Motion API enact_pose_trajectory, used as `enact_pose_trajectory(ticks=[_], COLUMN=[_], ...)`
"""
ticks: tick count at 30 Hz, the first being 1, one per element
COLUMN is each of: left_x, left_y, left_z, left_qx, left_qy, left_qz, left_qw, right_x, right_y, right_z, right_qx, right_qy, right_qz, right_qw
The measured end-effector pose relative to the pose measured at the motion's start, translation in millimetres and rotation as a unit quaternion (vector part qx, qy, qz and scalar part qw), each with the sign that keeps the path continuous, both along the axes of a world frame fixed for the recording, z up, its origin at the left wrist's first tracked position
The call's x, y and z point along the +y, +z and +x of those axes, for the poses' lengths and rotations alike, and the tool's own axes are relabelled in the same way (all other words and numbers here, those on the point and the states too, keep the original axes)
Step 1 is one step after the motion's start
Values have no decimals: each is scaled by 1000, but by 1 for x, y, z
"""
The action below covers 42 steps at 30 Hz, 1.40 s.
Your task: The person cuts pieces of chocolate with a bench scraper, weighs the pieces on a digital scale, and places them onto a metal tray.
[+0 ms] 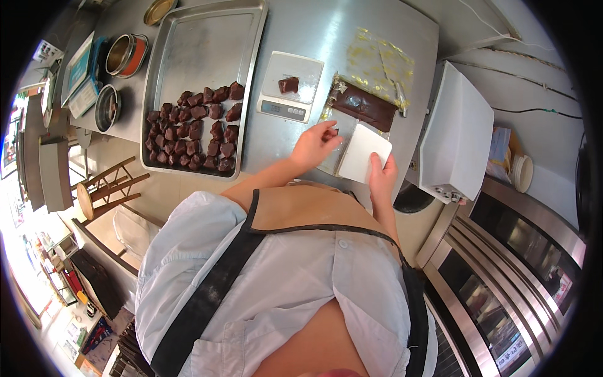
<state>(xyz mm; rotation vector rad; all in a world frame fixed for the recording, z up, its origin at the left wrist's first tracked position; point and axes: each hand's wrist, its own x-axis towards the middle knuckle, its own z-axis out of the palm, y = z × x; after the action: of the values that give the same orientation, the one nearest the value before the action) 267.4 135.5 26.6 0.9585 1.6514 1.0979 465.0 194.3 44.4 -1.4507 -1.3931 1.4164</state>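
Note:
A flat white dough scraper (365,153) is gripped at its right edge by my right hand (384,172). My left hand (314,146) is curled over the steel table just left of the scraper. A small dark piece (336,132) shows between its finger and thumb. Beyond the scraper lies a dark brown, dough-like slab (365,106), on clear plastic film with yellow marks (377,52). One brown chunk (288,85) rests on the pan of a white digital scale (282,110), whose display is lit.
Left of the scale, a large metal tray (202,52) holds many brown chunks (191,127) in its near half. Metal bowls (107,108) stand farther left. A metal-handled tool (400,99) lies beside the slab. A white appliance (454,136) stands past the table's right edge.

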Motion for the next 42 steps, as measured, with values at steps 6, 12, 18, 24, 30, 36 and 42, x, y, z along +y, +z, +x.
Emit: enact_pose_trajectory(ticks=[6, 12, 18, 24, 30, 36, 42], left_x=[-12, -17, 4, 41, 24, 6, 2], left_y=[-26, -25, -9, -4, 6, 36, 36], left_z=[2, 4, -31, -127, -94, -29, -26], left_qx=[520, 523, 474, 578, 408, 36, -28], left_qy=[-289, -301, -165, -77, -121, -65, -76], left_qz=[99, 54, 78, -86, 46, 62, 87], left_qw=[798, 796, 862, 808, 904, 995, 993], right_x=[-2, -8, -1, -1, 0, 2, 2], right_y=[5, 8, 16, 17, 48, 52, 56], right_z=[3, 2, 2, -6, -32, -26, -18], right_qx=[-43, -67, -50, -108, -212, -205, -184], right_qy=[30, 44, 24, 72, 161, 220, 226], right_qz=[54, 83, 72, 110, 341, 428, 432], right_qw=[997, 993, 996, 985, 902, 852, 854])
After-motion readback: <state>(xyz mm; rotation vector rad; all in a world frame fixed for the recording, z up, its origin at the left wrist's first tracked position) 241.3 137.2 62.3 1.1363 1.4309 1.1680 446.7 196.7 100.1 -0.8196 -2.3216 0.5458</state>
